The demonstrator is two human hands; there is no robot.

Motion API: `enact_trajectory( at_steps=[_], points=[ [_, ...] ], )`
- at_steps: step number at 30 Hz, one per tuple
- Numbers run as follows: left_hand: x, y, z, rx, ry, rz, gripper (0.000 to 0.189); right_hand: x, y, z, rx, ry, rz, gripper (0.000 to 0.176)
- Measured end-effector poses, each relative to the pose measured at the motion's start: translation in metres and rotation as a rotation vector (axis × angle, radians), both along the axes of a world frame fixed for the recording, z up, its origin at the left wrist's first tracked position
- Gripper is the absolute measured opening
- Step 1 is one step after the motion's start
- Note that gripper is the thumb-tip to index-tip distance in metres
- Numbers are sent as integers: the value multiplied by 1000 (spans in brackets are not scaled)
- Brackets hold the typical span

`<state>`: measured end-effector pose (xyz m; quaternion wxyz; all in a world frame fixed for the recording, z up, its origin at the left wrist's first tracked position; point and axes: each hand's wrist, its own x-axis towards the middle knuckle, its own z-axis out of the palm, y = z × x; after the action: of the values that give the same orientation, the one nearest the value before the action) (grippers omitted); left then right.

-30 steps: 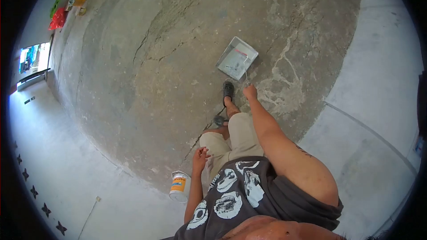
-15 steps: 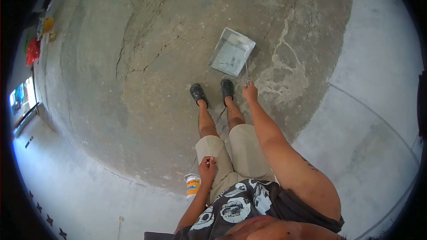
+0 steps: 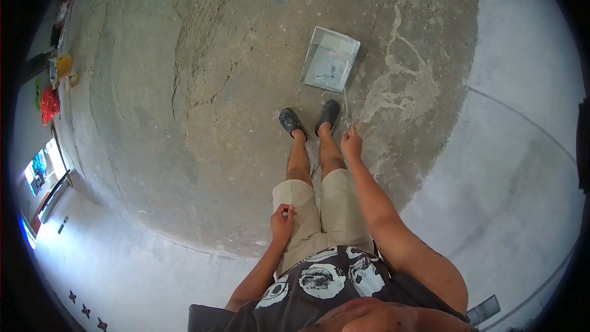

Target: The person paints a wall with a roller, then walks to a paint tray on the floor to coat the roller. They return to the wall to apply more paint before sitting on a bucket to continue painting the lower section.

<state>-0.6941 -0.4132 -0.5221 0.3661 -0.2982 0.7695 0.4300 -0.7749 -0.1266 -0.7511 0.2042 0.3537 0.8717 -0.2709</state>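
Observation:
A paint tray (image 3: 309,55) lies on the concrete floor beyond my feet, its bottom wet with a pale liquid. My right hand (image 3: 352,143) reaches down beside my right leg, fingers closed around the near end of a thin pale rod (image 3: 346,106). That rod runs up to the tray's near right corner; its far end cannot be made out. In front of my left thigh, my left hand (image 3: 283,222) has its fingers curled together, and a small whitish bit shows at the fingertips, too small to name.
Dark clogs (image 3: 292,123) are on my feet. Dried whitish splashes (image 3: 402,95) and cracks mark the floor. At the far left are a red bag (image 3: 50,106), a yellow container (image 3: 63,66) and a bright window (image 3: 46,166). White walls curve around right and below.
The view has shifted, so the tray sits a little higher and further right. The white and orange bucket by my left hand has left sight. Both hands keep their closed shape.

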Motion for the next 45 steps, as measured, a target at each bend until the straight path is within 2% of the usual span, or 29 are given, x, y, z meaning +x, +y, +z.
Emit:
enact_trajectory(
  at_steps=[3, 5, 8, 9, 11, 15, 17, 18, 20, 23, 24, 26, 27, 29, 30, 32, 33, 35, 37, 39, 41, 45],
  points=[
    [-4, -6, 0, -34, -42, -89, 24, 9, -27, 24, -13, -119, -1, 55],
    [-5, -8, -1, -41, -60, -164, 23, 15, -43, 31, -125, -198, -59, 56],
    [2, -10, -7, -20, -4, -162, 23, 30, -62, 27, -155, -198, -74, 55],
    [4, -11, -7, -20, -12, -173, 23, 43, -64, 12, -157, -205, -86, 55],
    [5, -12, -9, -23, -40, -175, 23, 68, -70, -35, 8, -35, 104, 57],
    [3, -15, -7, -13, -8, -183, 24, 8, -73, -27, -8, 23, 16, 55],
    [8, -17, -9, -23, -5, -216, 24, -24, -67, -41, 25, -71, 79, 54],
    [11, -19, -10, -23, -5, -220, 24, -39, -67, -32, 24, -71, 75, 54],
    [14, -20, -12, -13, 39, -218, 24, -70, -61, -3, -112, -236, -3, 53],
    [16, -19, -16, -15, 57, -222, 24, -32, -66, -29, 45, -133, 81, 54],
    [17, -21, -16, -16, 62, -216, 24, -26, -71, -10, 45, -128, 87, 54],
    [19, -21, -17, -11, 85, -212, 24, -11, -78, 38, -120, -115, -65, 54],
    [18, -20, -18, -8, 84, -211, 24, 6, -81, 34, -117, -116, -64, 54],
    [18, -19, -16, -4, 2, -177, 23, 48, -85, 1, 225, 299, 312, 56],
    [16, -18, -14, -4, -2, -179, 23, 46, -87, 0, 223, 295, 311, 56],
    [10, -15, -9, -1, -45, -192, 20, 30, -98, 2, -105, -264, 34, 56],
    [12, -16, -10, -6, -48, -195, 20, 19, -101, -1, -110, -267, 32, 56],
    [18, -17, -13, 32, 28, -150, 23, -11, -97, -9, -56, -83, 4, 57],
    [16, -16, -6, 17, 0, -188, 22, -52, -82, -9, -23, -179, 16, 56],
    [17, -18, -7, 14, -12, -231, 22, -70, -65, -22, -17, -150, -4, 55],
    [26, -22, -14, 34, 88, -197, 20, -60, -52, -19, -2, -126, -29, 54],
    [25, -23, -17, 20, 62, -228, 19, -11, -46, 11, -24, -126, -65, 52]
  ],
)
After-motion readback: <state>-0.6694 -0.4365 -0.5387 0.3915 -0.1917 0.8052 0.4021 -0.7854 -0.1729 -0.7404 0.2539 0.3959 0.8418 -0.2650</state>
